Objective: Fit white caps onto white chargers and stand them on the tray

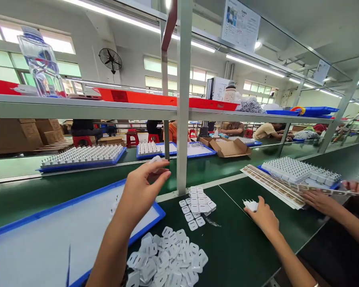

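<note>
A white plug shell is pinched in the left hand, raised over the blue tray, perhaps for checking. The right hand closes on more shells on the worktop.

The green bench carries a loose heap of white plastic caps at the near edge, a neater cluster of caps beside the upright post, a blue-rimmed white tray at the left, and a stack of tan strips.
</note>
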Tool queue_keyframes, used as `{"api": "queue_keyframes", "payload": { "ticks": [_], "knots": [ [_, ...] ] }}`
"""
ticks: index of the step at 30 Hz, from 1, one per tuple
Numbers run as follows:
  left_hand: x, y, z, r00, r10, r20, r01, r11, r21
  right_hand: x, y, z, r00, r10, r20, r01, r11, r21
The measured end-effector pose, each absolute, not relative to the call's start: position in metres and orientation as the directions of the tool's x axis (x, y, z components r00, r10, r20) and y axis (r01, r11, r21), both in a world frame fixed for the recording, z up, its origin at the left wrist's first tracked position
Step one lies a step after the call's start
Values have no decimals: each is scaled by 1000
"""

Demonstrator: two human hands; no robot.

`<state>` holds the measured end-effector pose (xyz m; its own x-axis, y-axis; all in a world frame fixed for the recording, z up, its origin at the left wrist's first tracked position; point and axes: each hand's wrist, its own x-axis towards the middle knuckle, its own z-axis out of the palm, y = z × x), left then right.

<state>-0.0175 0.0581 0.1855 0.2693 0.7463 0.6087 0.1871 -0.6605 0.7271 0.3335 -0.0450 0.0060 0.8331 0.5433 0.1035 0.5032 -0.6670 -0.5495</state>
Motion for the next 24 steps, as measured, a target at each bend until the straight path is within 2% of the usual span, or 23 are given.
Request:
{"api": "queue_keyframes", "payload": {
  "ticks": [3,6,8,10,11,13,15,18,21,24],
  "knots": [
    [-10,59,179,335,684,648,238,-727,644,336,-40,11,816,571,93,518,-649,-557],
    [-2,54,174,488,556,672,350,-831,433,323,-25,39,725,679,117,591,-526,-612],
    [7,49,169,609,441,659,377,-892,249,300,-16,69,600,787,145,640,-363,-677],
    [18,46,162,689,346,637,368,-924,104,270,-11,103,364,905,220,607,-50,-793],
    [23,45,158,713,312,628,361,-931,53,254,-11,120,253,933,257,577,68,-814],
    [32,45,151,727,271,631,345,-939,6,226,-14,149,88,954,286,522,200,-829],
    [34,45,148,716,260,648,319,-947,28,209,-19,168,-35,959,283,466,266,-844],
    [29,43,153,689,287,665,235,-957,170,205,-24,179,-142,946,293,327,324,-888],
    [22,34,165,710,327,623,129,-931,342,212,-21,177,-109,916,386,203,401,-894],
    [20,26,173,742,360,566,83,-887,455,211,-12,174,-97,911,402,199,413,-889]
  ]
}}
